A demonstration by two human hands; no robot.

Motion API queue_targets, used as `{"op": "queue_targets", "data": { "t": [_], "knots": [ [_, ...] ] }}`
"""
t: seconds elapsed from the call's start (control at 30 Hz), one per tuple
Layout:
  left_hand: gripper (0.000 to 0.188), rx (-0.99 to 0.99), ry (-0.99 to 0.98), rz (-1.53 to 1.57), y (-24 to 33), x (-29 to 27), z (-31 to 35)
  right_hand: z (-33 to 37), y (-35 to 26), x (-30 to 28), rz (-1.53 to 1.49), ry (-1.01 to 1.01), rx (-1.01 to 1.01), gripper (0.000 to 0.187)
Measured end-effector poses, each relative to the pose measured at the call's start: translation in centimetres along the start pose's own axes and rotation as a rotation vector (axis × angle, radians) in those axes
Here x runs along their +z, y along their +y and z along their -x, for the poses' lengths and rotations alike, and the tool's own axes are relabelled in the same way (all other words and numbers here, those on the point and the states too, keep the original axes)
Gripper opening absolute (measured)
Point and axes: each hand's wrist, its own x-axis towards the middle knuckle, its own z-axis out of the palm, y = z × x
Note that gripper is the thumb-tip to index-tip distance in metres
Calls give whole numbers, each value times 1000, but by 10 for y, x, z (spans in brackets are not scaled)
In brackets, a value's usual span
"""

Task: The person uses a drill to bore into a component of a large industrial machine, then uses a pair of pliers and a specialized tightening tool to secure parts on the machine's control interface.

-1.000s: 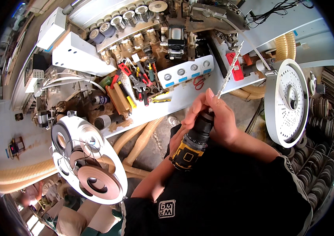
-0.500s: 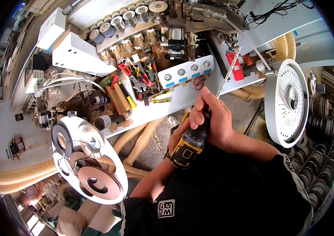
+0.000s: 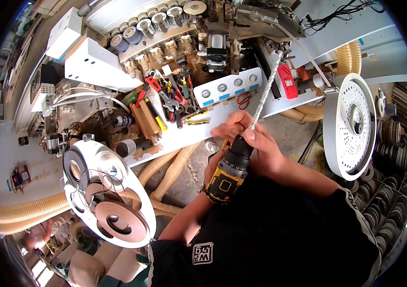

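A yellow and black cordless drill is in front of my chest, its chuck pointing up and away. My left hand is wrapped around it from the left; the grip is mostly hidden. From the black chuck a long, pale twisted drill bit sticks out toward the bench, leaning right. My right hand is closed round the base of the bit, thumb on the near side, fingers reaching left beyond it and slightly blurred. Its palm lies against the side of the chuck.
On the white bench, pliers and wrenches lie beside a gauge panel, red-handled scissors and a red case. A perforated white reel stands right, a holder with edging rolls left. Ribbed hoses run below; a person is at lower left.
My right hand has loosened from around the chuck and shifted onto the base of the bit, its fingers now reaching left. More of the chuck and bit shows. The left hand stays on the drill.
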Motion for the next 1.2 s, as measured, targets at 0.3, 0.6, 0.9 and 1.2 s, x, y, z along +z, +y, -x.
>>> {"op": "queue_targets", "data": {
  "t": [0.3,0.6,0.9,1.2],
  "knots": [
    [62,105,-56,-154,50,-3,-26,5,8,-6,33,-63,164,25],
    [51,127,-17,-214,-9,10,-10,8,19,-11,-5,-67,148,22],
    [54,-76,-53,38,-20,8,-8,4,11,-8,99,-138,173,36],
    [103,175,90,-60,-36,9,-4,12,14,-76,1037,-333,-131,101]
  ]
}}
